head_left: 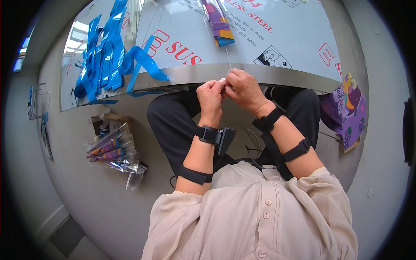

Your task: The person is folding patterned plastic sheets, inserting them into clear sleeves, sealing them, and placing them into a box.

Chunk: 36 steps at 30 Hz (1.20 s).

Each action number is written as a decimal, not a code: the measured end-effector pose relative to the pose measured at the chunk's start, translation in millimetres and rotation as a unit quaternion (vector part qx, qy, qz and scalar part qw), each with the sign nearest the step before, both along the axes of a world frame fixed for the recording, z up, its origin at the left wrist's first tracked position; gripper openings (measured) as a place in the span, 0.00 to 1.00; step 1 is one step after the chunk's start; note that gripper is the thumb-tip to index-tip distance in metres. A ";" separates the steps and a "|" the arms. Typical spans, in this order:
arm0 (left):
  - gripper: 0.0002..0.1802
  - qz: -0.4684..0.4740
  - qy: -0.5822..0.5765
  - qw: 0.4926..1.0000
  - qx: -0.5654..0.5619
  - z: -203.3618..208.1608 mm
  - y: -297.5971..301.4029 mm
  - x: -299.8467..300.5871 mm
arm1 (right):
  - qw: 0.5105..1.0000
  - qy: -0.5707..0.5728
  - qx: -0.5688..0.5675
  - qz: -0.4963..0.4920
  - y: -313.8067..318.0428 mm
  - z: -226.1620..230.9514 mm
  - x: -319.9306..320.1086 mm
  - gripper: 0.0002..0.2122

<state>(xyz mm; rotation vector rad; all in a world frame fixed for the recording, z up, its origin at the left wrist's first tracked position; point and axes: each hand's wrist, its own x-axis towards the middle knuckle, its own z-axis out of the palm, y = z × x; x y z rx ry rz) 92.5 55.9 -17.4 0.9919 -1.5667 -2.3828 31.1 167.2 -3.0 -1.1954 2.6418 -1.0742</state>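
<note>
My left hand [211, 97] and my right hand [245, 89] meet just off the table's front edge, fingertips pinched together. Between them shows a small white piece [222, 80], mostly covered by the fingers. From beside my right hand a thin white stick or cord [229, 55] runs up to a folded purple, orange and blue printed piece [218, 24], which looks glossy, as if in clear wrap. That piece lies on the steel table [277, 78], beyond my hands. Whether the thin line joins the white piece is hidden by my fingers.
Shiny blue ribbon strips [104, 60] pile at the table's left, one curling past the front edge. Below left, a cardboard box [125, 121] holds clear-wrapped purple packets [108, 151]. A purple printed sheet [346, 108] hangs at the table's right corner. Dark cables [253, 151] loop between my knees.
</note>
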 end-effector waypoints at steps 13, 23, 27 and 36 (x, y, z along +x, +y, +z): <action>0.07 0.044 -0.040 0.998 -0.033 -4.2 -12.9 -4.0 | 0.999 -0.010 0.035 0.010 50.1 30.1 -1.7 0.03; 0.04 0.034 -0.013 0.999 0.021 -5.6 -13.0 -3.3 | 0.997 -0.047 -0.063 -0.026 -8.7 4.5 2.9 0.03; 0.05 0.027 0.010 0.999 0.039 -8.1 -14.6 -3.1 | 0.999 -0.017 -0.020 -0.027 -12.1 -1.9 2.5 0.03; 0.08 0.049 -0.050 0.997 -0.032 0.3 -10.1 -6.8 | 0.996 -0.061 -0.034 -0.057 115.0 65.3 -22.5 0.07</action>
